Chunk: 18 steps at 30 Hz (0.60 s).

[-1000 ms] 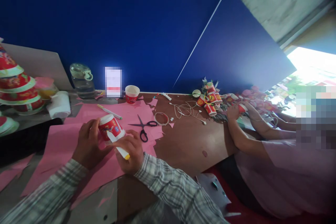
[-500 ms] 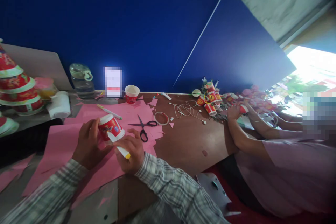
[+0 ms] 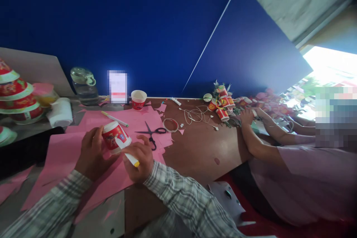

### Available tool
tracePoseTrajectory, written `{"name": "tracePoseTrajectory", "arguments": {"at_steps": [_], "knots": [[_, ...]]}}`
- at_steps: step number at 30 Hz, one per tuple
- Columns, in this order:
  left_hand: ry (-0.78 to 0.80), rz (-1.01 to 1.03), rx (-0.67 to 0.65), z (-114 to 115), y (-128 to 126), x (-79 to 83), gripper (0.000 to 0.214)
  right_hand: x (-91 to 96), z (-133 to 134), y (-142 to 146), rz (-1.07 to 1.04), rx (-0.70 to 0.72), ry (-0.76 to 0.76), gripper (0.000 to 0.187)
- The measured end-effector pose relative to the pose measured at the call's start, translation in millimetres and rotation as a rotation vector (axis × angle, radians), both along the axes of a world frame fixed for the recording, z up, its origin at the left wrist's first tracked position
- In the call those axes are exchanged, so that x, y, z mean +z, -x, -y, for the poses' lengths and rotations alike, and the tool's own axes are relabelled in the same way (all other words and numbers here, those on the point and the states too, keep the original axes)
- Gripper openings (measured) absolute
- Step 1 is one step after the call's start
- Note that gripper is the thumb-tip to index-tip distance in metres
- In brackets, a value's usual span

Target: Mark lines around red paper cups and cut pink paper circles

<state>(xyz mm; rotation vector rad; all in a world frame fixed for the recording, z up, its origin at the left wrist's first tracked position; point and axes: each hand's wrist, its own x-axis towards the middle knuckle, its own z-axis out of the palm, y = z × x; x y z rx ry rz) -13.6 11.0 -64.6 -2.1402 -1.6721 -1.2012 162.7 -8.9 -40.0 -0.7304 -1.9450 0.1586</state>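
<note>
My left hand (image 3: pixel 92 152) grips a red and white paper cup (image 3: pixel 113 136) that lies tilted on its side, its white end facing up and left. In my right hand (image 3: pixel 140 157) is a white marker (image 3: pixel 131 159) with a yellow end, held like a pen. The marker's tip meets the printed side of the cup. Under both hands lie sheets of pink paper (image 3: pixel 65 156) with cut edges. Black-handled scissors (image 3: pixel 151 132) lie spread on the paper just beyond my right hand. Another marker (image 3: pixel 115 118), white with a green end, lies behind the cup.
Along the back stand a water bottle (image 3: pixel 84 88), a lit screen (image 3: pixel 117 87) and a second paper cup (image 3: pixel 138 101). Stacked red bowls (image 3: pixel 21 98) rise at the left. White earphones (image 3: pixel 195 114) and a tape ring (image 3: pixel 170 125) lie mid-table. At right, a co-worker's hands (image 3: pixel 247 116) work near decorated cups (image 3: pixel 223 102).
The view has shifted slightly, so most things sit a little further left. My hands keep the same hold on cup and marker. The co-worker's hands have moved slightly, and their cup is less visible.
</note>
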Motion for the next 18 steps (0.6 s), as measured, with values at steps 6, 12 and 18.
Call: {"name": "tracePoseTrajectory", "arguments": {"at_steps": [6,12,18], "knots": [[0.014,0.03,0.013,2,-2,3.6,0.1,2.4,2,-1,-0.028,0.039,-0.017,0.018],[0.005,0.022,-0.004,2,-3,2.9,0.1,2.0,-7,-3,-0.072,-0.079,-0.027,0.018],[0.006,0.015,0.01,2,-3,5.9,0.102,0.8,-6,-2,-0.039,-0.032,-0.003,0.018]]}}
